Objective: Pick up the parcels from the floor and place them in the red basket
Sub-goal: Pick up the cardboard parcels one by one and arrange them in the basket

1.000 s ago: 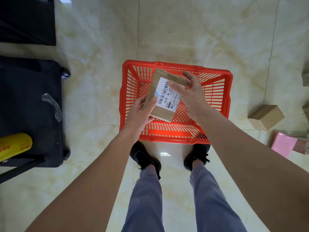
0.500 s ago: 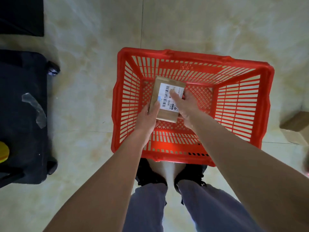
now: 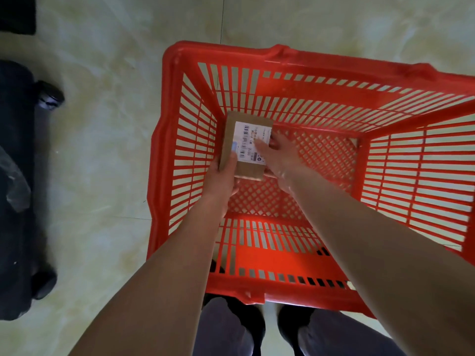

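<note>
A brown cardboard parcel (image 3: 246,143) with a white barcode label is low inside the red basket (image 3: 169,140), near its back-left corner, just above the mesh floor. My left hand (image 3: 223,179) grips the parcel's near-left edge with the thumb on top. My right hand (image 3: 281,156) holds its right side, one finger lying across the label. Both forearms reach down over the basket's near rim. Whether the parcel touches the basket floor I cannot tell.
The basket stands on a pale marbled tile floor (image 3: 102,150). A black wheeled case (image 3: 18,188) lies at the left edge with a piece of clear tape on it. My dark shoes (image 3: 234,322) and grey trouser legs show below the basket's near wall.
Both hands have lowered the parcel from above the basket's rim deep into the basket. The camera has dropped closer, so the basket fills more of the view and the parcels on the right are out of sight.
</note>
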